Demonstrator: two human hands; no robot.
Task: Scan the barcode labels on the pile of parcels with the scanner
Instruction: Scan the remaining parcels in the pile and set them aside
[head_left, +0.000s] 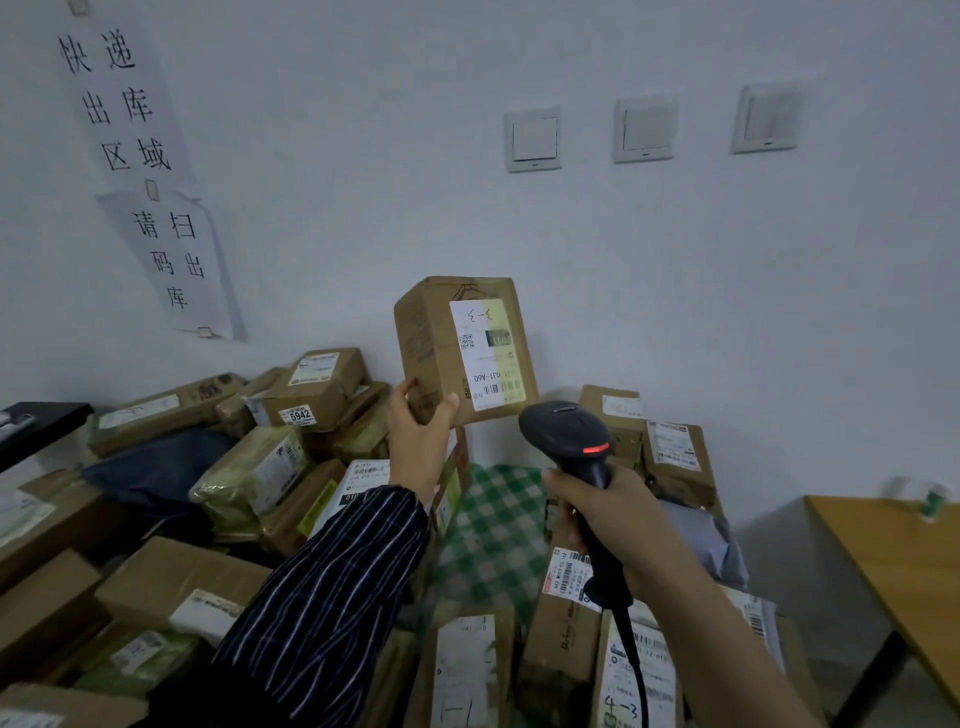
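With the left hand (421, 434) pinching only the lower corner of the small cardboard box (422, 338) raised above the pile of parcels (249, 467), and the right hand (610, 512) wrapped round the barcode scanner (569, 431) just beneath it, the tilted box could slip or swing, spoiling the read of its label (488, 353).

Left hand (421, 434), right hand (610, 514): aloft, curled.

support: green checked cloth (493, 519), showing below and between left hand (421, 436) and right hand (608, 514) | on it: cardboard parcels (176, 582) heaped all round, thickest left of left hand | right of right hand: wooden table (893, 561), small green bottle (932, 501) near its far edge | far left: black ledge (41, 421)
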